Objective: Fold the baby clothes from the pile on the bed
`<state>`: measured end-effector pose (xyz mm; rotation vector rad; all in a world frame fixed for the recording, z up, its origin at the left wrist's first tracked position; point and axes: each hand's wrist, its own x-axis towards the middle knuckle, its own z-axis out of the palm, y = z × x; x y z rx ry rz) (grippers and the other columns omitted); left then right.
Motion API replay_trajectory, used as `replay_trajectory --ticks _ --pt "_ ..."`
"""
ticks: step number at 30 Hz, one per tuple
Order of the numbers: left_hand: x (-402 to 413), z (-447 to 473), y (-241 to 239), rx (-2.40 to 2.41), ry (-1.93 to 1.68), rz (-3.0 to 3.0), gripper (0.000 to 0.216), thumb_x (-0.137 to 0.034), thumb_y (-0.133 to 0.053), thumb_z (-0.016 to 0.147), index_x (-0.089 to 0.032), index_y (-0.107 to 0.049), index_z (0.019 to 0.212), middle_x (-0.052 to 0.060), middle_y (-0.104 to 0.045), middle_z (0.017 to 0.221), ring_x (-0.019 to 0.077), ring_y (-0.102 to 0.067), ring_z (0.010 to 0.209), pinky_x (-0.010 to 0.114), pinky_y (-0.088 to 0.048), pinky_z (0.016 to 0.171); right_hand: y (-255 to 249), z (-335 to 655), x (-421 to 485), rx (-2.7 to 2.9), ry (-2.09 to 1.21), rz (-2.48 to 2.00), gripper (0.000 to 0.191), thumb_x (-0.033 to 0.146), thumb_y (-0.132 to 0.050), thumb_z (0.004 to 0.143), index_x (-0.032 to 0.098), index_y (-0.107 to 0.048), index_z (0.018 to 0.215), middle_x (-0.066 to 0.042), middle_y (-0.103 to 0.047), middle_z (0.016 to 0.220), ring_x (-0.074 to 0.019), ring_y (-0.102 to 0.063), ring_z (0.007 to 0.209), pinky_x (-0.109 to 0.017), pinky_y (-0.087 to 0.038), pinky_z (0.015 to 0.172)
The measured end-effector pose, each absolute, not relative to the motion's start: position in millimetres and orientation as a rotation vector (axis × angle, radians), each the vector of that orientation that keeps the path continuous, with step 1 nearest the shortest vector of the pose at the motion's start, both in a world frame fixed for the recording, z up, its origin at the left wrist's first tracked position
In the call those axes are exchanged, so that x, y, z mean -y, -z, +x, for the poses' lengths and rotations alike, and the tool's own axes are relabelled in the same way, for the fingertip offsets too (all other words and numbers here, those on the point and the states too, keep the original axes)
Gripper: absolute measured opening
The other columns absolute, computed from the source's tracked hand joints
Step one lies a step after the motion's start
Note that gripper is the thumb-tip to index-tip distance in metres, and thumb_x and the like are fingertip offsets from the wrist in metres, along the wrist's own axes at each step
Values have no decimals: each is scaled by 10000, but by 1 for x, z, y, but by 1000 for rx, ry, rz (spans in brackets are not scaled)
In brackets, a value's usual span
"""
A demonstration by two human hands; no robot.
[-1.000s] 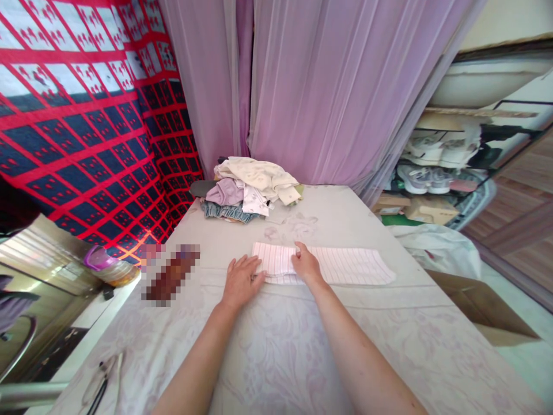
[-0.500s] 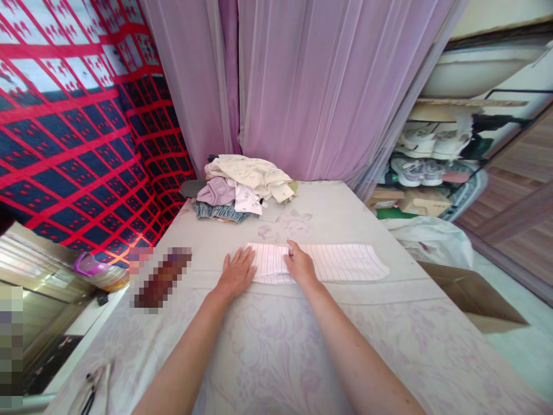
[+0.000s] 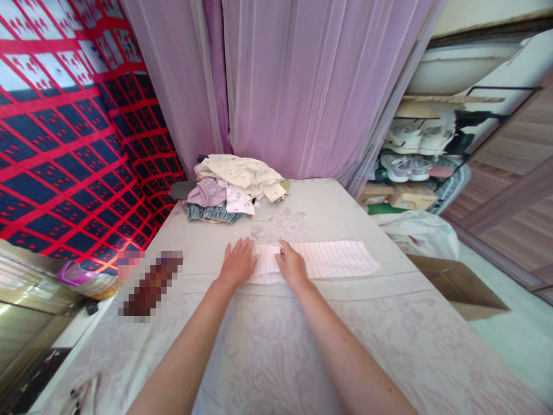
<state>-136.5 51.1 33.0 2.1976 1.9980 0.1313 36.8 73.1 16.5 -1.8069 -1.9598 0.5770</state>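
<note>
A pink-and-white striped garment [image 3: 332, 259] lies on the cloth-covered surface, laid out as a long flat strip with its left end folded over. My left hand [image 3: 239, 262] rests flat, fingers spread, over the left end of that strip. Just to its right, my right hand [image 3: 292, 264] has its fingers curled and pinches the edge of the folded part. The fingertips of this hand are partly hidden behind its back. To the right of it, the strip runs out to a rounded end.
A heap of clothes [image 3: 233, 181] sits at the back left. A pixelated dark red item [image 3: 151, 285] lies at the left. Purple curtains [image 3: 280, 86] hang behind. Beyond the right edge are an open cardboard box [image 3: 453, 282], a white bag [image 3: 425, 236] and a shoe rack with shoes [image 3: 406, 167].
The view has turned slightly, so everything sits further left. My left hand has slid a little right, onto the garment's left end. My right hand keeps its pinch.
</note>
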Motion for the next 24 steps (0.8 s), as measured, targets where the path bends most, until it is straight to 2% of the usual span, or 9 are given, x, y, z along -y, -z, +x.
replay_trajectory --ticks 2,5,10,16,24 --pt "-56 -131 -31 -1967 -142 2223 498 -360 -333 943 -208 -375 1415 86 -331 1511 265 -251 1403 509 -149 1129 -17 36 -73 1968 -596 -1786 474 243 -509 873 242 -466 1345 -41 -683 1094 -165 -632 970 -243 -435 835" --pt "-64 -132 -29 -1994 -142 2229 448 -304 -358 934 -229 -432 1369 100 -457 1432 258 -376 1334 504 -179 1112 -17 38 -75 1958 -624 -1767 474 246 -515 870 249 -471 1342 -38 -686 1081 -165 -636 952 -246 -441 828" --pt "-82 -158 -35 -1987 -87 2273 320 -309 -446 894 -249 -604 1166 87 -630 1197 250 -526 1154 435 -281 1045 -14 41 -77 1949 -665 -1758 466 263 -502 875 232 -475 1340 -40 -691 1069 -159 -640 940 -237 -441 820" --pt "-106 -182 -40 -1926 -23 2276 236 -357 -557 813 -268 -664 1004 52 -674 1056 237 -583 1023 347 -392 879 -17 40 -75 1977 -661 -1759 461 271 -470 891 225 -459 1350 -49 -688 1089 -167 -632 977 -242 -433 833" --pt "-102 -190 -47 -1861 -134 2252 181 -322 -517 822 -262 -648 932 -3 -690 923 189 -605 930 278 -418 792 -21 36 -74 2021 -621 -1814 500 221 -470 866 238 -440 1365 -45 -679 1103 -170 -628 982 -246 -433 823"
